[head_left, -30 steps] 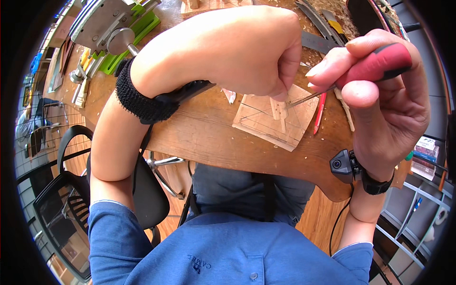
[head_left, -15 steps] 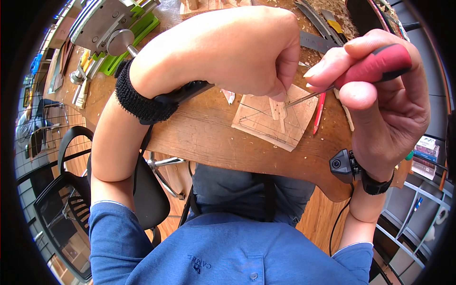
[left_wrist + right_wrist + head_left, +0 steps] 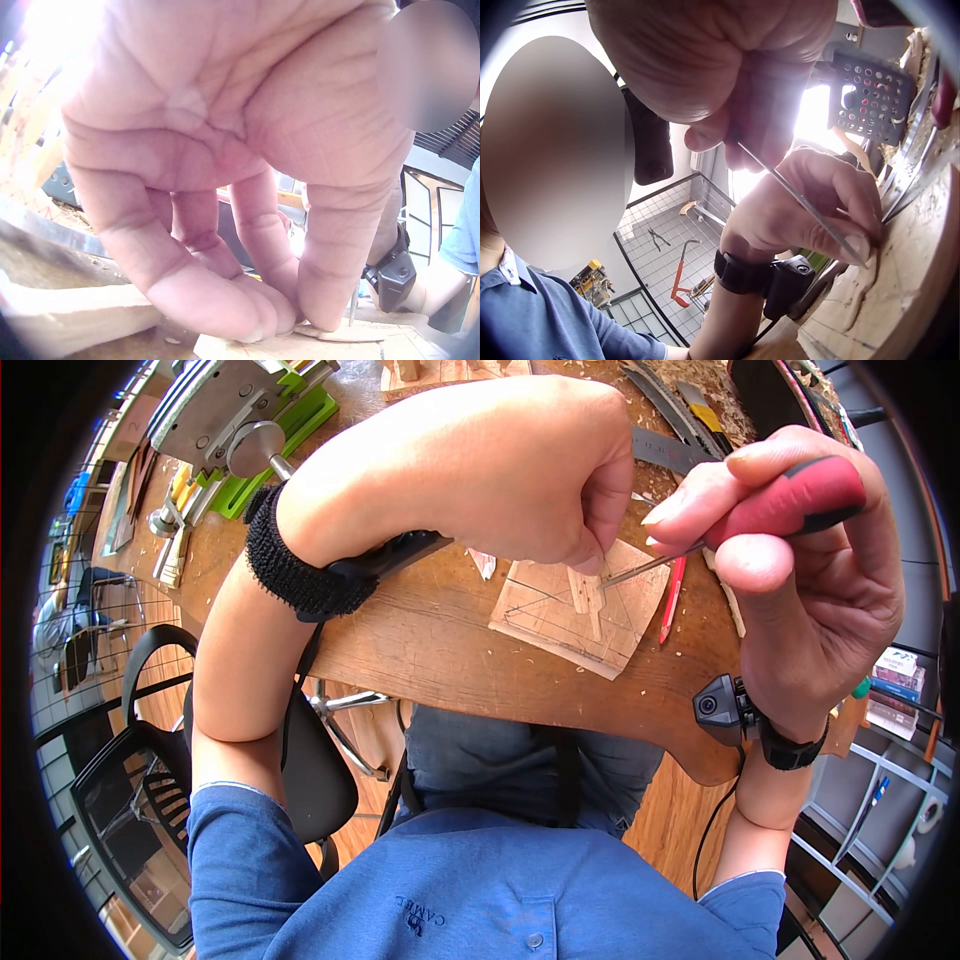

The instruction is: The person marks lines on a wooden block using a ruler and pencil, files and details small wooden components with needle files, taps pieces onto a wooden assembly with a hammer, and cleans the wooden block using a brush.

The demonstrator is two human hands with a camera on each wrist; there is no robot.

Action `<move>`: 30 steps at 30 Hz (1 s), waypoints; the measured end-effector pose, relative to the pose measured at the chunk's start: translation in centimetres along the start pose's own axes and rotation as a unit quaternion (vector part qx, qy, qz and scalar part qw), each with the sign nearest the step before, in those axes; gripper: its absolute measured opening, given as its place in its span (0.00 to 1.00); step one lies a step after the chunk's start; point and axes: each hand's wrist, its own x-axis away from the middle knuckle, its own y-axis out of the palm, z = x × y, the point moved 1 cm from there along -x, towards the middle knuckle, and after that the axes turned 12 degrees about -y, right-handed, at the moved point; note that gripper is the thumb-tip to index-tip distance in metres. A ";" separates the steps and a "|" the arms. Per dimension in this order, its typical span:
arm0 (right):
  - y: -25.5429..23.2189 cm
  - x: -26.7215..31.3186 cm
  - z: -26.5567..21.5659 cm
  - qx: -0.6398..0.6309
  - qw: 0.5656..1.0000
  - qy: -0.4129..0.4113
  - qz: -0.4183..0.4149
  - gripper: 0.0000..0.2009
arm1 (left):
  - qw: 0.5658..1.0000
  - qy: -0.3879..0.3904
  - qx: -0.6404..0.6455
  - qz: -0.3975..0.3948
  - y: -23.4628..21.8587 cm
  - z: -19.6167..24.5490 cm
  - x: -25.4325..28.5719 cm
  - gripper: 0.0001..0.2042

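Note:
A small, flat wooden piece [image 3: 588,598] lies on a square wooden board [image 3: 545,622] marked with pencil lines. My left hand [image 3: 500,470] arches over the board from the left, thumb and fingertips pinching the piece at its far end, as the left wrist view shows up close. In my right hand [image 3: 825,585] is a screwdriver [image 3: 790,495] with a red and black handle, held at a slant. Its thin metal shaft [image 3: 802,201] points down to the left, the tip at the wooden piece beside my left thumb [image 3: 330,255].
Just right of the board lies a red pencil [image 3: 673,600]. Behind the hands are a steel ruler [image 3: 665,450], a yellow-and-black cutter [image 3: 703,410] and wood shavings. A metal vise with green parts [image 3: 318,410] stands at the back left of the wooden table [image 3: 400,650].

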 end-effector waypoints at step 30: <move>-1.2 -0.4 0.0 0.033 0.999 -0.032 0.019 0.21 | 0.982 0.074 -0.131 0.112 2.9 -2.4 -1.1 0.10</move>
